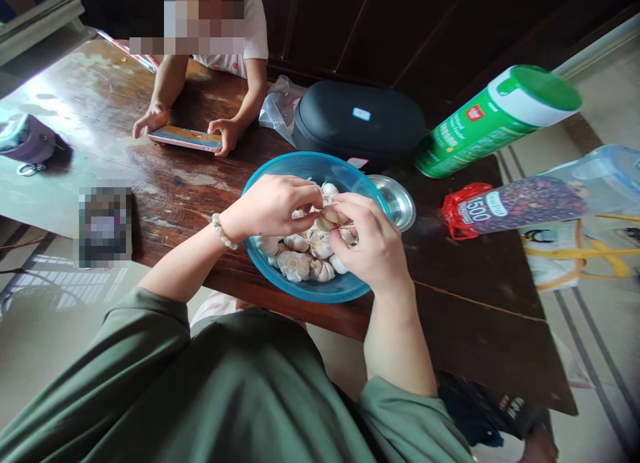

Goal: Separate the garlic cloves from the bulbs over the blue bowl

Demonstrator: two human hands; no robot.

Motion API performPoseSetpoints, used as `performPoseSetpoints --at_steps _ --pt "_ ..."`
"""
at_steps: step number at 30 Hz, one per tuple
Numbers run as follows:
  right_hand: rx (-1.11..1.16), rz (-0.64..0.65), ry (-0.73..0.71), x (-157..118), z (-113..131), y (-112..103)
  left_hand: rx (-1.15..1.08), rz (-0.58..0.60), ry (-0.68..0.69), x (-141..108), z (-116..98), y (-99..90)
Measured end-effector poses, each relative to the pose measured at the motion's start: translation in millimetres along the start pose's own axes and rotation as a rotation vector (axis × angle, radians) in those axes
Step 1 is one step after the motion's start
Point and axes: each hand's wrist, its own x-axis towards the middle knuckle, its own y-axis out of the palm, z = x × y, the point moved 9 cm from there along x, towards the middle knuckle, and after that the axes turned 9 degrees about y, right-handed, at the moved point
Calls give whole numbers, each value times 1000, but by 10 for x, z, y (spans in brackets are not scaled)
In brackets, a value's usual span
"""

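A blue plastic bowl [320, 294] near the table's front edge holds many garlic bulbs [294, 266] with papery white skins. Above it, my right hand [373, 240] grips a garlic clove [327, 219] between thumb and fingers. From the other side my left hand [280, 206], with a beaded bracelet [225, 232] at its wrist, pinches at the same clove with thumb and forefinger. The fingertips of both hands nearly meet there. Just behind the bowl's right rim stands a small clear dish [400, 203], partly hidden by the bowl and my right hand.
Across the wooden table [475, 276], another person's hands hold a phone [187, 138]. A black case [357, 120] sits behind the bowl. To the right are a green canister [480, 130] and a clear jar [540, 196]. A purple pouch [30, 140] lies far left.
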Motion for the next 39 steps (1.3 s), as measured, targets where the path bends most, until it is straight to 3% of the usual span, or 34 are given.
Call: performPoseSetpoints --at_steps 21,28,39 --pt "-53 71 -20 -14 28 83 214 32 52 9 -69 39" --pt "-55 45 -15 -7 20 53 168 77 -51 11 34 48" --pt "-66 70 -20 -13 21 86 130 40 36 5 -57 28"
